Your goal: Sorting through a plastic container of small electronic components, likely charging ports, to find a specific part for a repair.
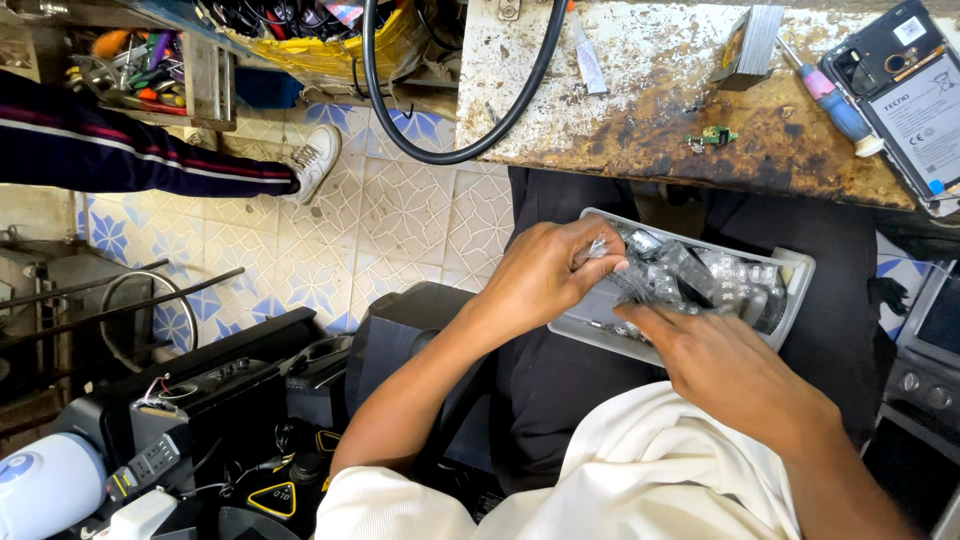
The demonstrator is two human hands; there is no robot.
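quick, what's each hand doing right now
Left hand: closed, pinching a small clear packet over the tray.
Right hand: in the tray among packets; grip cannot be told.

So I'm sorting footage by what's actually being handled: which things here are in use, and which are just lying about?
In use:
left hand, pinching a small clear packet
right hand, fingers among the packets
grey tray of small packets on the lap

Lying about:
opened phone
blue-handled screwdriver
small green circuit part
black cable
worn workbench
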